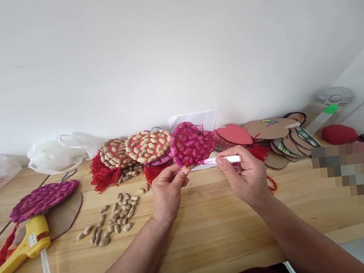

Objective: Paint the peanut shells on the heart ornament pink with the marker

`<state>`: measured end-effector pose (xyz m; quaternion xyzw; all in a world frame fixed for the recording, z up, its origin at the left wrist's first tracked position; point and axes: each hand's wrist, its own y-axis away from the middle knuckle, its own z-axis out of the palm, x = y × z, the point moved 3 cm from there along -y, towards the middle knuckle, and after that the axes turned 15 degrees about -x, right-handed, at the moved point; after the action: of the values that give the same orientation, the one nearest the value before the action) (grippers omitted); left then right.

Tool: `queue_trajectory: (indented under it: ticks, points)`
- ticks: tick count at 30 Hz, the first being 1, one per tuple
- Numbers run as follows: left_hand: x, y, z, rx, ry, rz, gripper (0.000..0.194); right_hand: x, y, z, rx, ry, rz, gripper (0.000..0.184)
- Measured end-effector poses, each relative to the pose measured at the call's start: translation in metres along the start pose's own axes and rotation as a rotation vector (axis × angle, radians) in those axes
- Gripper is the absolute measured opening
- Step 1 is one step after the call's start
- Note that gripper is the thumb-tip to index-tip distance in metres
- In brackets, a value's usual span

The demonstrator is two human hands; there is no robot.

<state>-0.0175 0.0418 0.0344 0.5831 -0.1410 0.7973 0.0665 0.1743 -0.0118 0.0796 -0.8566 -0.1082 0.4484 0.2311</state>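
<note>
A heart covered in peanuts (192,143), coloured magenta, is held upright over the table in my left hand (170,188), whose thumb and fingers pinch its lower edge. One peanut by that thumb shows a tan colour. My right hand (247,175) grips a white marker (230,159), its pink tip at the heart's lower right edge. Behind the heart, a white sheet of paper (196,119) leans near the wall. Loose undyed peanuts (121,211) lie on the table left of my left hand.
Peanut-covered hearts (148,145) with red tassels (107,173) stand along the wall. Red heart cutouts (234,134) and cardboard pieces (266,129) are stacked at right. A yellow glue gun (32,241) lies at left beside a purple peanut heart (44,199). Plastic bags (61,154) sit behind.
</note>
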Motion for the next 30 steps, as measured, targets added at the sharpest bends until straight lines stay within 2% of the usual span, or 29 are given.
queue_trajectory:
  ticks: [7, 13, 22, 26, 30]
  points:
    - [-0.004, -0.001, -0.001, 0.039, 0.084, -0.030, 0.027, 0.009, 0.000, 0.009, 0.008, -0.105, 0.016, 0.016]
    - [-0.007, -0.002, 0.000, 0.033, 0.105, -0.042, 0.030, 0.003, -0.002, 0.013, -0.002, 0.076, -0.098, 0.009]
    - [-0.006, -0.005, -0.004, 0.053, 0.052, -0.027, 0.033, 0.007, -0.004, 0.016, -0.030, 0.104, -0.109, 0.008]
    - [-0.003, -0.006, -0.007, 0.070, 0.027, -0.018, 0.031, 0.015, -0.004, 0.012, -0.026, 0.004, -0.034, 0.011]
    - [-0.002, -0.005, -0.007, 0.083, 0.020, -0.014, 0.029, 0.014, 0.000, 0.013, 0.009, -0.085, -0.046, 0.011]
